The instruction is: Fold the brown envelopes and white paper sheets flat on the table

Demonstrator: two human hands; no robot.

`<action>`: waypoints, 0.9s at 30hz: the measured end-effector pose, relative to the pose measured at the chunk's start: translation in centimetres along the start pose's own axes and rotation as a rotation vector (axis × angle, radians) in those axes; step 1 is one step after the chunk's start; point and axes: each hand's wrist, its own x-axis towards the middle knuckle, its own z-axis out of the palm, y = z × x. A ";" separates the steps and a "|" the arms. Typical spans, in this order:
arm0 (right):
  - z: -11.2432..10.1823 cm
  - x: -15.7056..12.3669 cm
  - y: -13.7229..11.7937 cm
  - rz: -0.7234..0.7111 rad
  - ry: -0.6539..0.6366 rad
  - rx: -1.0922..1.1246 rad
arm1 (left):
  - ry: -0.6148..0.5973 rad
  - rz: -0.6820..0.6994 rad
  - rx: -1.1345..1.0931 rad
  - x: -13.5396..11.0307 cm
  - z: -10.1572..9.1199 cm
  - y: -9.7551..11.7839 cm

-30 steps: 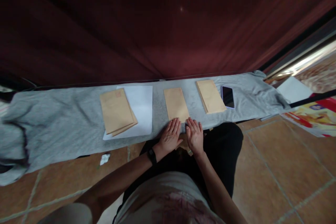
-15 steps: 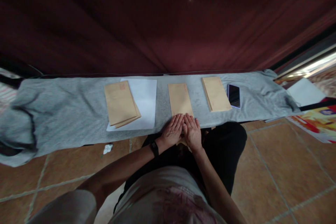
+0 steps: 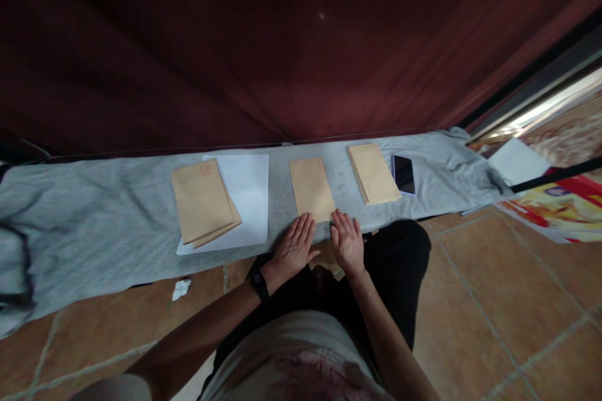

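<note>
A brown paper envelope (image 3: pixel 312 187) lies flat on the grey cloth in front of me. My left hand (image 3: pixel 294 244) rests open at its lower left corner, fingers stretched forward and palm down. Across from it, my right hand (image 3: pixel 347 241) is flat and open at the lower right corner, its fingertips by the envelope's edge. Neither hand grips anything. To the left, several brown envelopes (image 3: pixel 203 200) overlap a white sheet of paper (image 3: pixel 249 200). A neat stack of brown envelopes (image 3: pixel 375 173) lies on the right.
Grey cloth (image 3: pixel 103 219) covers the narrow bench. A phone (image 3: pixel 403 174) lies beside the right stack. Dark red fabric (image 3: pixel 301 62) rises behind the bench. On the tiled floor are a crumpled white scrap (image 3: pixel 181 289) and, at right, a colourful printed box or sheet (image 3: pixel 559 207).
My hands have moved apart, from side by side on the envelope's near edge to its two lower corners. The whole view has shifted slightly.
</note>
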 end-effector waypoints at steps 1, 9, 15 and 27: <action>-0.1 0.0 0.1 0.004 0.005 -0.003 | 0.009 -0.006 0.007 -0.2 -0.1 -0.1; -0.8 1.4 -0.3 0.111 0.015 0.017 | 0.096 -0.042 0.059 -1.0 0.4 -0.3; -0.6 4.3 -0.9 0.348 0.115 0.321 | 0.206 -0.022 0.049 -0.3 1.2 -1.1; 1.0 5.1 -4.1 0.968 0.029 1.574 | 0.359 -0.023 -0.040 1.0 1.4 -3.3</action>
